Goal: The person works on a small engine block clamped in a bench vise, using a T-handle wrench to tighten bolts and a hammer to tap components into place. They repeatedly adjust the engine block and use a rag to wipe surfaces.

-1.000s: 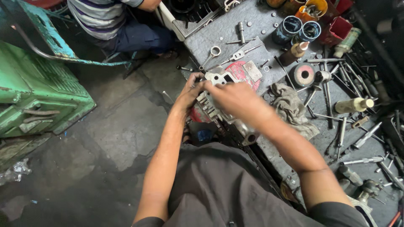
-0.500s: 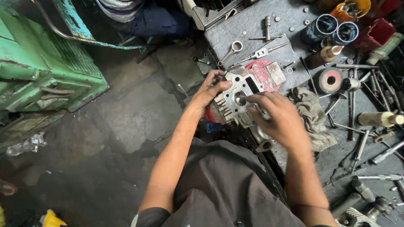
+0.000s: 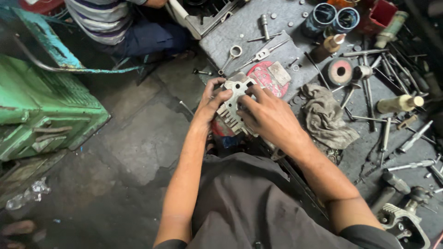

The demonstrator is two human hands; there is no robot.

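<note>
Finned cylinder head [image 3: 233, 108] at bench's near-left edge, gripped between left hand [image 3: 211, 102] and right hand [image 3: 270, 117], long axis toward wearer.

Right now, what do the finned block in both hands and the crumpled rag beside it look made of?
Finned block: looks like cast metal, probably aluminium; dull pale grey, thin cooling fins, drilled holes. Rag: woven cloth, grey-brown and soiled; it lies in soft folds and creases.

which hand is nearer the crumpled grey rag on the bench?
Right. The right hand lies on the finned metal part, just left of the rag; the left hand grips the part's far side.
</note>
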